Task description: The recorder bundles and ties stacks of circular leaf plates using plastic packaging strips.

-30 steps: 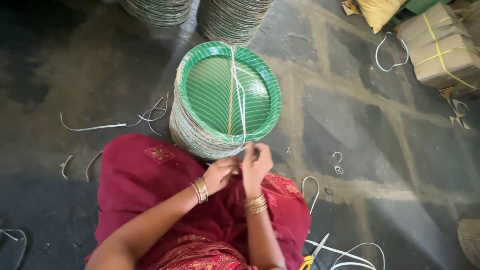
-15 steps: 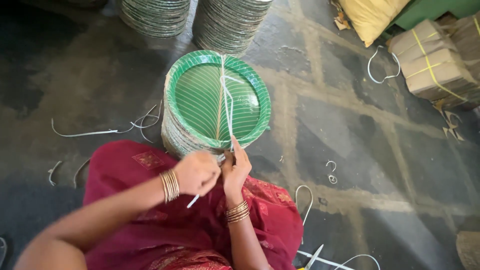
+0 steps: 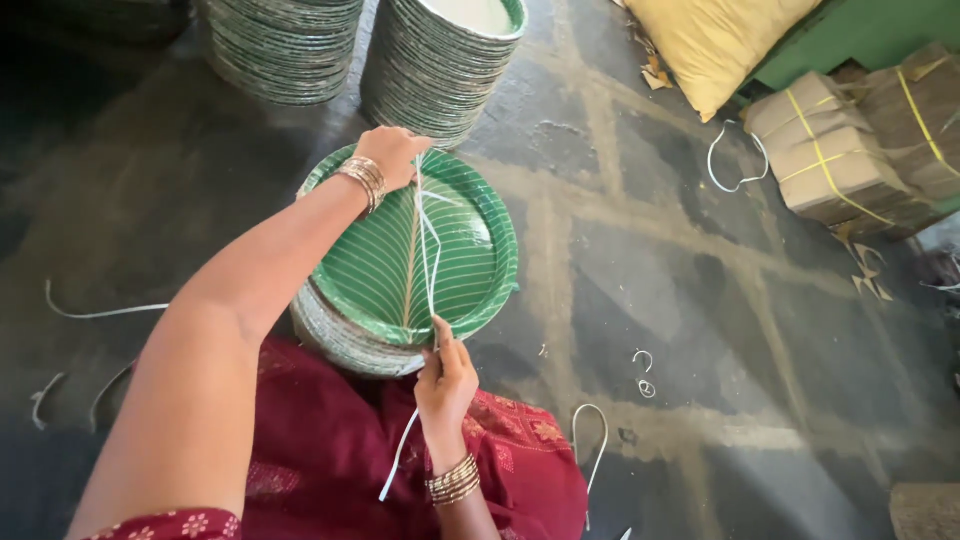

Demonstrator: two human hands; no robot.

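**Both hands on the strap across the plate stack**

Left hand is at the far rim of the green plate stack, fingers closed over the white strap where it crosses the edge. Right hand sits at the near rim, thumb and fingers pinched shut on the same strap. Strap runs taut between the two hands, straight across the top plate; a loose tail hangs below the right hand over the red cloth. Stack rests against the lap, directly between the hands. Beyond the left hand: two taller plate stacks. Well to the right of both hands: strapped brown bundles, yellow sack. Loose strap offcuts near the right hand on the floor.
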